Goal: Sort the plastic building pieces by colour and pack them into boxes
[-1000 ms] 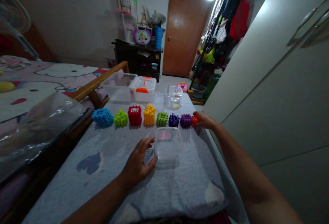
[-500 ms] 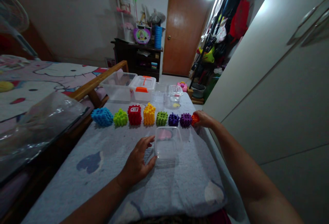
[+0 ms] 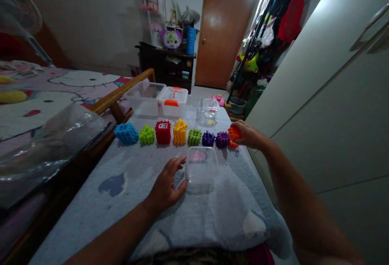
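At ten o'clock from our one clear tub (image 3: 199,188) stand one blue block (image 3: 126,133), one lime block (image 3: 147,135) and one red block (image 3: 163,133); our open left hand (image 3: 168,182) is at the tub's nine o'clock wall. Beyond, past eleven, one purple case (image 3: 172,39) bears a label too small to read; nearer are one yellow block (image 3: 180,133), one green block (image 3: 194,137) and two purple blocks (image 3: 223,139). Past one, our right hand (image 3: 251,135) grips an orange block (image 3: 234,133), one piece or two we cannot tell.
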`<state>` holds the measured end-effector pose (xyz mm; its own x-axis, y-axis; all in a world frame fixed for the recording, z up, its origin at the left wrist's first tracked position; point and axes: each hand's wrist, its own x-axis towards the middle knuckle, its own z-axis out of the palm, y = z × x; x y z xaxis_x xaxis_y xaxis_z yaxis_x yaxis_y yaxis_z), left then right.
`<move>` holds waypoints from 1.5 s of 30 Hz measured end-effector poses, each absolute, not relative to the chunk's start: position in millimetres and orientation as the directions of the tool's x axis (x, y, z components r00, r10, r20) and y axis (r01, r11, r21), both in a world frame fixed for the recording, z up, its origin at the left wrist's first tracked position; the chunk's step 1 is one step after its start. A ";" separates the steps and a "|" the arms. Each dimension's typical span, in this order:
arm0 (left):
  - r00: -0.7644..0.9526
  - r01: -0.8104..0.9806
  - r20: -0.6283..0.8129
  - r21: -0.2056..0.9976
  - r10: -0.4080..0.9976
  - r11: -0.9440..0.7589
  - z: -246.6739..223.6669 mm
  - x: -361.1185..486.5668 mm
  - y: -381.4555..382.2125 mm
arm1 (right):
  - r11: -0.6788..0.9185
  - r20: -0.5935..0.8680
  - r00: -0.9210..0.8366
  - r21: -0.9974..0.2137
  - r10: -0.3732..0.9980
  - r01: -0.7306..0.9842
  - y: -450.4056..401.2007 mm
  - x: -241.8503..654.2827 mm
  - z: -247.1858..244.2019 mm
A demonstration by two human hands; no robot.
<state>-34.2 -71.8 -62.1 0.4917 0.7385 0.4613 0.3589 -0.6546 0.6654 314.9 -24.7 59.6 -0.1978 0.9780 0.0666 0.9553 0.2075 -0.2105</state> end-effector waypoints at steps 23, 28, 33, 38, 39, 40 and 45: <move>0.496 0.300 0.503 0.666 0.708 -0.683 -56.0 -33.7 -74.6 | 0.464 -0.438 -0.439 -0.056 0.784 0.884 -42.0 153.0 59.9; 0.506 0.307 0.493 0.663 0.707 -0.682 -56.4 -34.3 -74.7 | 0.589 -0.448 -0.522 0.011 0.725 0.808 -40.7 146.3 47.1; 0.507 0.298 0.512 0.651 0.694 -0.698 -55.2 -33.8 -74.9 | 0.643 -0.439 -0.564 0.042 0.700 0.765 -39.5 148.7 40.5; 0.504 0.301 0.517 0.646 0.692 -0.702 -54.7 -33.2 -75.2 | 0.628 -0.457 -0.559 0.001 0.692 0.778 -38.7 151.2 41.2; 0.503 0.302 0.517 0.646 0.693 -0.701 -54.7 -33.2 -75.2 | 0.628 -0.458 -0.560 -0.003 0.691 0.778 -38.7 151.1 42.0; 0.502 0.304 0.516 0.646 0.694 -0.700 -54.7 -33.2 -75.2 | 0.628 -0.459 -0.558 -0.001 0.692 0.778 -38.7 150.9 42.8; 0.506 0.309 0.508 0.648 0.697 -0.696 -54.6 -33.4 -75.1 | 0.603 -0.475 -0.530 0.001 0.702 0.798 -37.9 151.1 45.9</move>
